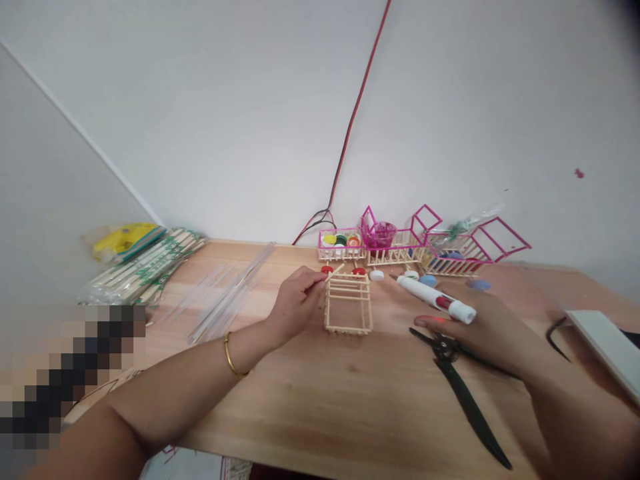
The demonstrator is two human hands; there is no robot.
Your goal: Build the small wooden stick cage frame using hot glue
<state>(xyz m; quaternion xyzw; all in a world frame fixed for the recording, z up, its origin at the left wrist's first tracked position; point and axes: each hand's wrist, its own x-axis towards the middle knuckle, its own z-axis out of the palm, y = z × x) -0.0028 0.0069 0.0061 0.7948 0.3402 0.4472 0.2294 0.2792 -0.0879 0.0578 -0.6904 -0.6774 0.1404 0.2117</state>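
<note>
My left hand (300,293) pinches a short wooden stick (336,271) above the top end of a small frame of bamboo sticks (371,310) lying on the table. My right hand (465,320) is closed around a white hot glue pen (425,291) with a red window, its dark tip pointing left toward the frame. A reddish glow falls on the thumb. Below this hand lies a pair of pruning shears (467,393) with dark handles, partly hidden by the hand.
Pink-edged stick carts (400,253) with bottle-cap wheels stand along the wall. Clear glue sticks (230,300) and bagged bamboo sticks (150,263) lie left. A white box (603,347) sits right on the wooden table (300,400). A red-black cable (350,127) runs down the wall.
</note>
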